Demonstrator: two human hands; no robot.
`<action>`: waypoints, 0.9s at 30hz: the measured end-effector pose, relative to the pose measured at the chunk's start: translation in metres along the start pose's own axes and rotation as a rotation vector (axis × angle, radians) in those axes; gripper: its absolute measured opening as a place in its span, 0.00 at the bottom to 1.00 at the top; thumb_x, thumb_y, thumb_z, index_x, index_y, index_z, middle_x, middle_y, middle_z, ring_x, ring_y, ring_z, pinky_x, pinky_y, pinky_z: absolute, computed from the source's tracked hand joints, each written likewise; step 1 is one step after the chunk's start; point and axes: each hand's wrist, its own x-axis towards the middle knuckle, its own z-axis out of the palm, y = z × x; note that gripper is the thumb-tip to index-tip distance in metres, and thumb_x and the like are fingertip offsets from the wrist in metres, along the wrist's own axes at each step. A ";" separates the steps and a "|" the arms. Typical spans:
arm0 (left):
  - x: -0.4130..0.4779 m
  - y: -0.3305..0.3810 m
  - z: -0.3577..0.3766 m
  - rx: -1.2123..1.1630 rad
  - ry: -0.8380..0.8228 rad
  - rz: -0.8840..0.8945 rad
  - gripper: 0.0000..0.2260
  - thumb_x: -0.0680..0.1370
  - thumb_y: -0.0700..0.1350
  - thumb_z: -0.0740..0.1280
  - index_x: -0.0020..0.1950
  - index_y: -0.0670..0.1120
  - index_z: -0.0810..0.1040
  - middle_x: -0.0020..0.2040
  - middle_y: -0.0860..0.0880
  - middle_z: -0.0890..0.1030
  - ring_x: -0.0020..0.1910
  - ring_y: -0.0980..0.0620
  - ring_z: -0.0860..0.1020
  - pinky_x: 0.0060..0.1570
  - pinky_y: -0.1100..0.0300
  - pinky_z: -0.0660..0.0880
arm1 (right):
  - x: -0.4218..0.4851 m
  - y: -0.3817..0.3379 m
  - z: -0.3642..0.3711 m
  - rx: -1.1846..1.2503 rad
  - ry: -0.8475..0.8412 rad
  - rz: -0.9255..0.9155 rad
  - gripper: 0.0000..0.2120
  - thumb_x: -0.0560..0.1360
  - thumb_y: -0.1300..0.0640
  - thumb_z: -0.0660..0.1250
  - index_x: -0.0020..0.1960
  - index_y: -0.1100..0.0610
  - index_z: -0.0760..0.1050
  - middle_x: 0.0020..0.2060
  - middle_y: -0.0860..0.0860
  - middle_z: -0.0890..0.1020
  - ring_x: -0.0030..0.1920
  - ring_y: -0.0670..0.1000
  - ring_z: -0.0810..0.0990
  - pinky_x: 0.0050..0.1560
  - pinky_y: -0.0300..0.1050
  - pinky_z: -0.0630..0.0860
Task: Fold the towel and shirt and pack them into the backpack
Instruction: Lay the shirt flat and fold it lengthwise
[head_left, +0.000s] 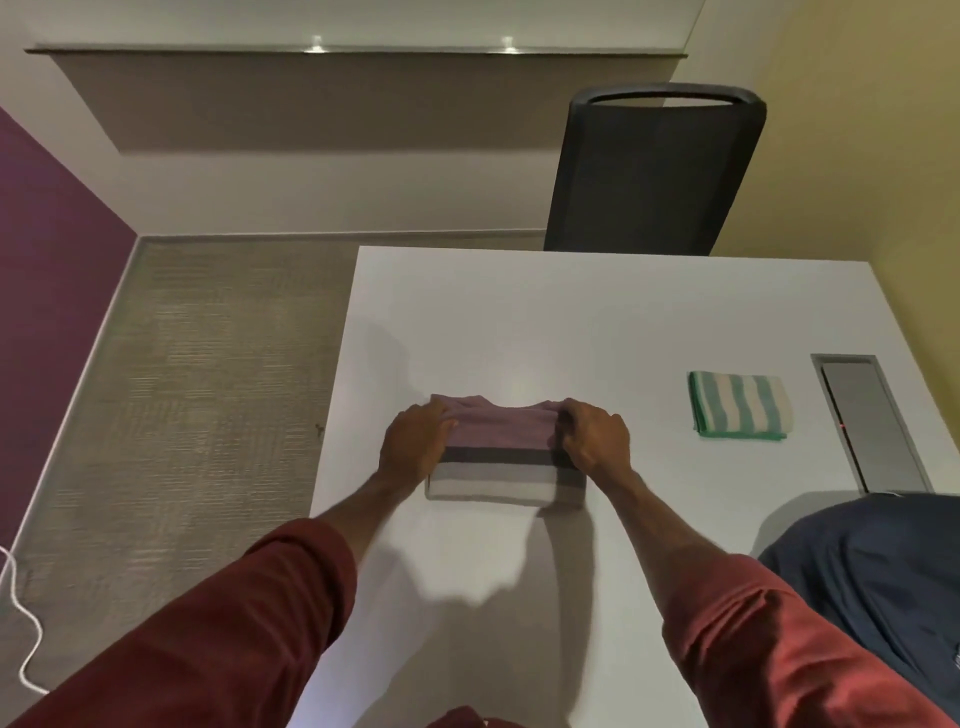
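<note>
Head view: we see the left hand (415, 441) gripping the left end of the shirt (498, 449), fingers curled over its purple top layer. The right hand (597, 441) grips the right end the same way, fingers tucked round the edge. Both hands are clamped on cloth, one per side, with the fold between them. The shirt is a compact folded rectangle, purple on top with a dark band and pale grey stripes nearer us, and it lies flat mid-table. Red sleeves (249, 623) are pushed up both forearms. We mark the towel (737, 408), green and white striped and already folded, lying to the right of the shirt and well apart from it. The backpack (872, 597), dark navy, sits at the near right corner of the white table (571, 312); whether it is open we cannot tell. A grey recessed panel (867, 421) lies just right of the towel. A black chair (654, 171) stands at the far edge. A white cable (21, 623) lies on the carpet (182, 389) to the left.
</note>
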 end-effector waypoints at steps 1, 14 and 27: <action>0.006 -0.006 0.004 0.008 -0.010 -0.004 0.15 0.87 0.58 0.59 0.63 0.50 0.76 0.50 0.48 0.85 0.47 0.44 0.83 0.49 0.47 0.82 | 0.005 0.000 0.003 -0.002 -0.002 0.010 0.09 0.80 0.56 0.61 0.53 0.48 0.79 0.46 0.45 0.86 0.46 0.55 0.83 0.50 0.52 0.73; 0.043 -0.025 0.050 -0.136 -0.022 -0.167 0.07 0.88 0.53 0.59 0.57 0.52 0.73 0.52 0.50 0.80 0.48 0.44 0.82 0.51 0.42 0.82 | 0.033 -0.004 0.049 0.091 0.107 0.121 0.08 0.82 0.58 0.66 0.60 0.54 0.79 0.55 0.52 0.83 0.57 0.58 0.79 0.58 0.55 0.69; -0.029 0.019 0.098 0.137 0.068 0.243 0.28 0.89 0.51 0.64 0.85 0.42 0.62 0.86 0.40 0.59 0.86 0.39 0.56 0.80 0.36 0.62 | -0.021 -0.034 0.124 -0.083 0.322 -0.320 0.28 0.88 0.52 0.63 0.84 0.59 0.63 0.84 0.60 0.61 0.85 0.62 0.59 0.79 0.72 0.61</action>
